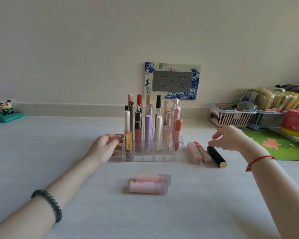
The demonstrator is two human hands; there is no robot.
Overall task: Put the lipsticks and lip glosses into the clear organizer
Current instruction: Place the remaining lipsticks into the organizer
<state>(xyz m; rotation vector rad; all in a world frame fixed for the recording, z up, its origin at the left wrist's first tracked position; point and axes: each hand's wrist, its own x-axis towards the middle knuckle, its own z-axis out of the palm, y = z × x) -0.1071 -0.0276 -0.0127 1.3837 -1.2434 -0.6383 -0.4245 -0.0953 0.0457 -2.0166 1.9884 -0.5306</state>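
The clear organizer (pixel 162 157) stands mid-table, with several lipsticks and glosses upright in it, a gold-capped one (pixel 128 141) at its front left. My left hand (pixel 107 145) rests flat against the organizer's left side and holds nothing. My right hand (pixel 229 138) hovers with fingers apart over the far end of a black lipstick (pixel 217 157), which lies on the table. Beside the black one lie a beige tube with a striped orange cap (pixel 203 152) and a pale pink square lipstick (pixel 194 155). Two pink tubes (pixel 150 184) lie side by side in front.
A pink basket (pixel 230 116) and a blue basket (pixel 267 119) with pouches stand at the back right, with a red tin (pixel 295 122) and a green mat (pixel 281 145). A panda figure (pixel 5 107) sits far left. Wall sockets (pixel 172 81) are behind the organizer.
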